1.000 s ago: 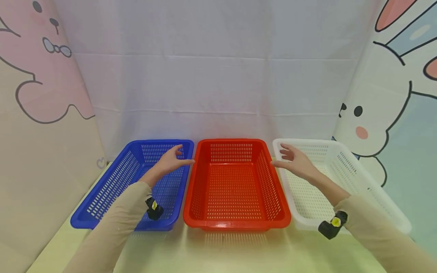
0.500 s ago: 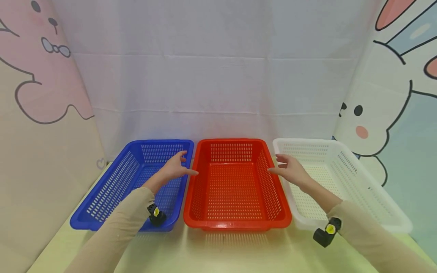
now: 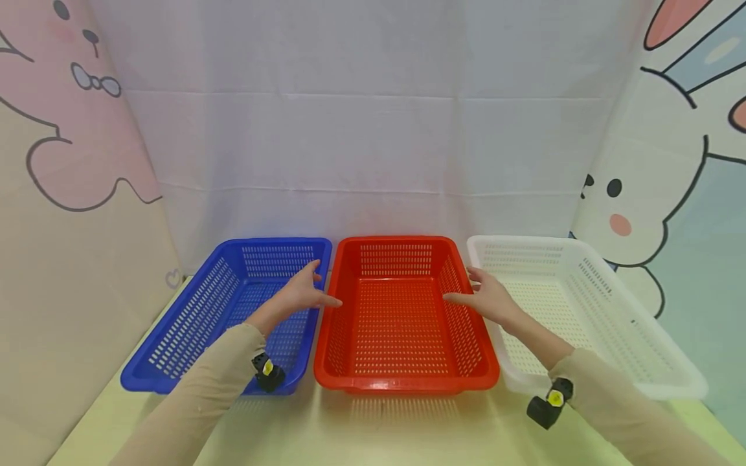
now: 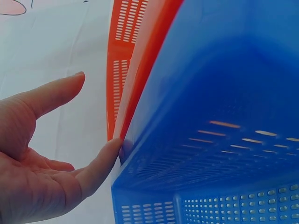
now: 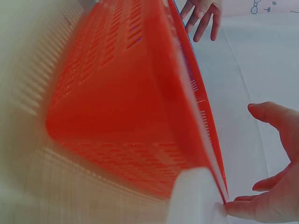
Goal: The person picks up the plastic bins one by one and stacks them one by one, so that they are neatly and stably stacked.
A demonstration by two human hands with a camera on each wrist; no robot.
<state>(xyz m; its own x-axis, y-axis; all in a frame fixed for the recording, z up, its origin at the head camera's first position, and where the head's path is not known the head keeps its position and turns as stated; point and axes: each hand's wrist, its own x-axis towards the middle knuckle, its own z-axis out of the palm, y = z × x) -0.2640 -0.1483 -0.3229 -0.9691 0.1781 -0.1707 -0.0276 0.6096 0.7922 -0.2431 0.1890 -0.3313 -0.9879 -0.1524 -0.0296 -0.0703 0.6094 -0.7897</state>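
Between a blue slotted basket (image 3: 201, 317) and a white basket (image 3: 614, 317) on the table (image 3: 361, 440) sits a red plastic basket (image 3: 399, 323), rectangular, round-cornered and slotted. The left hand (image 3: 300, 293) and right hand (image 3: 491, 299) are at its side rims, thumbs spread wide from loosely extended fingers, gripping nothing; fingertip contact is unclear.

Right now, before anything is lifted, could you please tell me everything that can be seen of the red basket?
The red basket looks like glossy plastic: rectangular, open-topped, with rounded corners, a smooth rim and slotted walls and floor. It stands upright on the pale green table, between the blue basket and the white basket. The left hand and right hand are at its side edges; their fingertips seem to meet the rim, but firm contact cannot be confirmed.
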